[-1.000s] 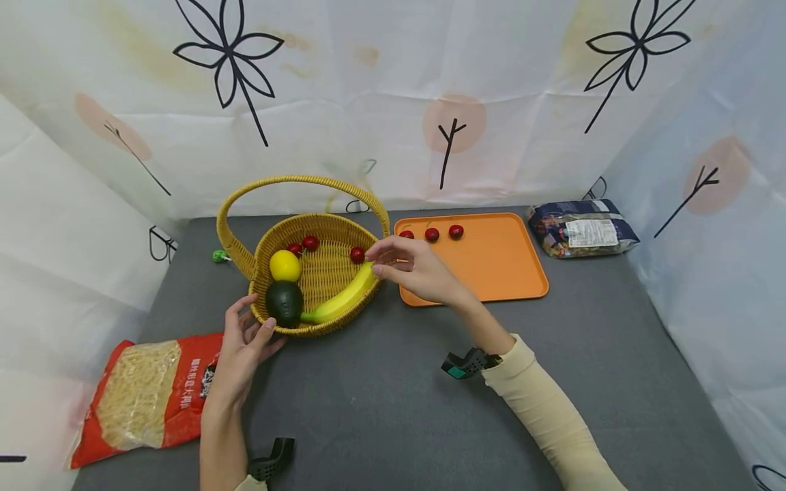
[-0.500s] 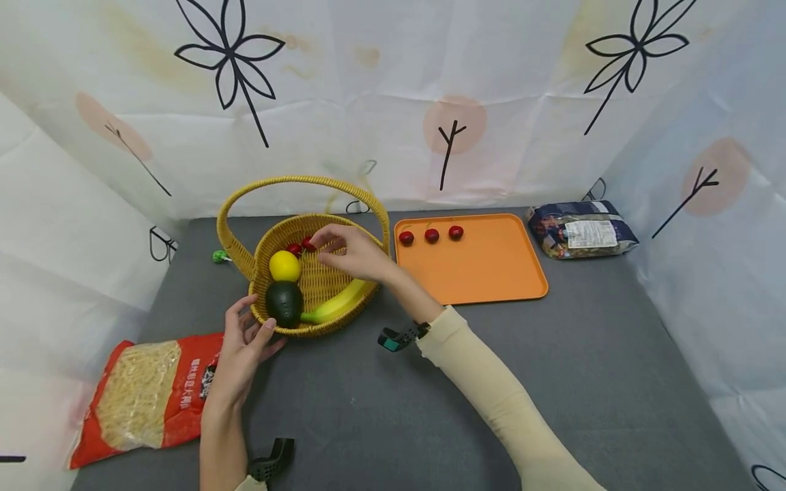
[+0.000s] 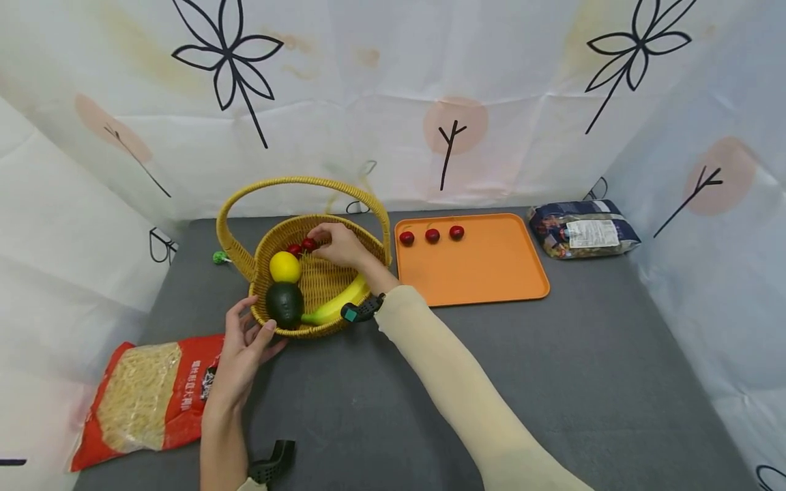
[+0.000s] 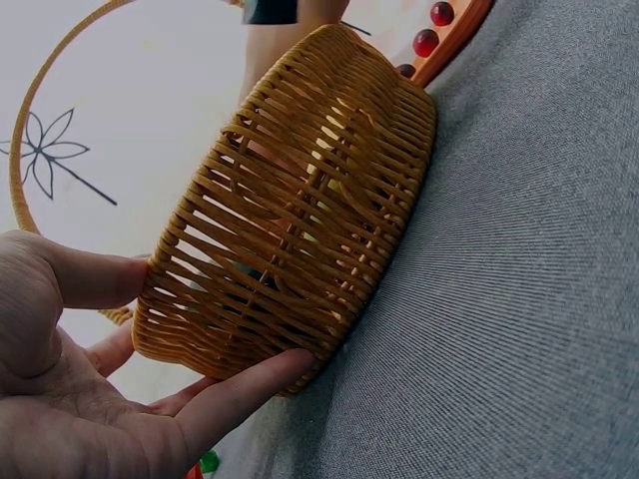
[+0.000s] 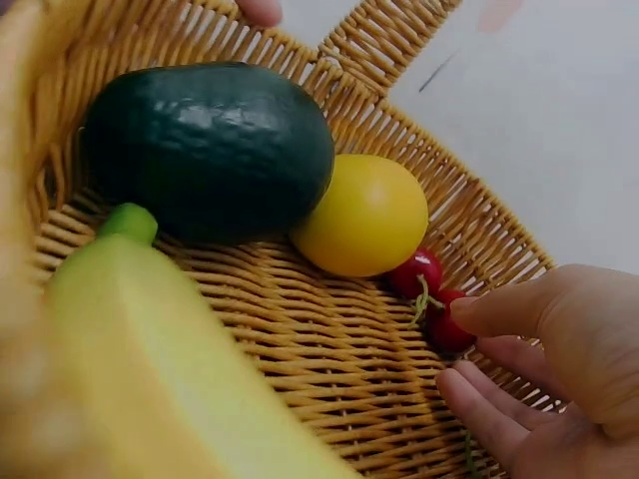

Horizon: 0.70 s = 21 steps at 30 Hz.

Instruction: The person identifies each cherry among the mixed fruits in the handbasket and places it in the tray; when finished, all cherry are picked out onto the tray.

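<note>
A yellow wicker basket (image 3: 319,330) with a tall handle stands on the grey table. My left hand (image 3: 242,348) grips its near left rim; in the left wrist view the thumb lies on the rim and the fingers against the woven side. Inside are a dark green avocado (image 5: 210,150), a yellow ball-shaped fruit (image 5: 364,215), a banana (image 5: 170,359) and red cherries. Reaching into the basket, my right hand (image 3: 341,247) pinches a cherry (image 5: 448,324) between thumb and fingers. Another cherry (image 5: 415,271) touches it. The right hand hides part of the basket floor.
Right of the basket lies an orange tray (image 3: 479,273) with three cherries (image 3: 432,235) along its far side. A dark blue packet (image 3: 583,229) lies beyond it. A red pasta bag (image 3: 147,395) is at the left. A small green item (image 3: 220,257) lies behind the handle.
My right hand has moved left from the basket's right rim to the cherries at its far left side, and now pinches one. The left hand has stayed on the rim.
</note>
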Tool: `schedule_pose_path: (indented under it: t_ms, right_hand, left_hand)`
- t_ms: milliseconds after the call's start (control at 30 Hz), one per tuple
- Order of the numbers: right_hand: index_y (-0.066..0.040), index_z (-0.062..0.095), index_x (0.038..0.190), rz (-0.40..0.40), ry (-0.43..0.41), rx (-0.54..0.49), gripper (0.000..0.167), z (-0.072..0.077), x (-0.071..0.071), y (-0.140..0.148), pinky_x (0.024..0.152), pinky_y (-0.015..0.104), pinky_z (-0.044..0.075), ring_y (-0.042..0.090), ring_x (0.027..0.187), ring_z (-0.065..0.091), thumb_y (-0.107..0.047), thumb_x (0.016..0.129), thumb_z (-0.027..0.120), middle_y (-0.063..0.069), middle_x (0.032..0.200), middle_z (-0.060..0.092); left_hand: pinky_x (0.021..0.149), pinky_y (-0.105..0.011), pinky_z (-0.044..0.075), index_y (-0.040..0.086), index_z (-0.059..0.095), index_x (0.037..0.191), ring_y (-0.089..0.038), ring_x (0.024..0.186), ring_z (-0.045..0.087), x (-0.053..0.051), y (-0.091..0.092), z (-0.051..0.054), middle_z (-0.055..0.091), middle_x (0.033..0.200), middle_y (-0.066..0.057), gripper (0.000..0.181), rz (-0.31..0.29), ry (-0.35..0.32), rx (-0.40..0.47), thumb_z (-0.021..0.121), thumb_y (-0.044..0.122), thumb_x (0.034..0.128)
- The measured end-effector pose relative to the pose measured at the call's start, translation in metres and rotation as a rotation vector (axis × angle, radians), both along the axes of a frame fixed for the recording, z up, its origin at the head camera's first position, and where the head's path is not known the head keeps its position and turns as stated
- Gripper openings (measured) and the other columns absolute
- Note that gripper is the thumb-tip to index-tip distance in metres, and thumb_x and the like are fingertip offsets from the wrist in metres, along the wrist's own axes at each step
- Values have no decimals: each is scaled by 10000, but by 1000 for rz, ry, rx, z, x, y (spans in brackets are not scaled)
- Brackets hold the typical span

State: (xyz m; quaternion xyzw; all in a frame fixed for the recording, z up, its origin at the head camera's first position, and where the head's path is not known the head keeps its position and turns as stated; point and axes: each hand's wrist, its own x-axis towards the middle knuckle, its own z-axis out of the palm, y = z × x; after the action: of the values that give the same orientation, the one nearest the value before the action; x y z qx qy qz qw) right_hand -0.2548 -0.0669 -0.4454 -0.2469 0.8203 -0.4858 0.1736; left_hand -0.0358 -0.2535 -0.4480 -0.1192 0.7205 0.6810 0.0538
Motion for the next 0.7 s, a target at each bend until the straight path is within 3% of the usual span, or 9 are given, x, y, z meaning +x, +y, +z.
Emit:
schedule_pose_path:
  t_ms: [200, 367, 533, 700]
  right_hand:
    - [-48, 664, 1429, -55, 6, 40, 384, 0, 2, -14, 1109, 425, 556, 330, 1407, 605, -49, 1047, 696, 171, 1486, 651]
    - [-78, 686, 1418, -101, 8, 54, 358, -2, 4, -20, 1083, 383, 566, 299, 1365, 638, -59, 1060, 677, 137, 1445, 688]
    - [-86, 675, 1445, -88, 7, 77, 364, -3, 7, -19, 1073, 330, 559, 270, 1347, 650, -86, 1082, 649, 121, 1443, 694]
    - [-104, 691, 1431, -60, 11, 107, 375, -6, 7, -18, 1024, 298, 561, 264, 1316, 665, -59, 1058, 681, 106, 1475, 686]
  left_hand:
    - [934, -237, 632, 247, 130, 1643, -162, 1397, 457, 0, 0, 1, 145, 1777, -166, 677, 8, 12, -10, 579, 260, 1136]
    - [942, -241, 631, 253, 121, 1645, -201, 1435, 433, 0, 0, 1, 133, 1785, -158, 682, 5, 1, -7, 577, 263, 1137]
    - [944, -247, 633, 236, 110, 1654, -277, 1484, 398, 1, 1, 0, 131, 1790, -158, 694, 7, -6, -16, 574, 258, 1138]
    - [940, -248, 633, 223, 121, 1657, -255, 1459, 422, 0, 3, -1, 139, 1783, -186, 691, 6, 17, -23, 576, 260, 1137]
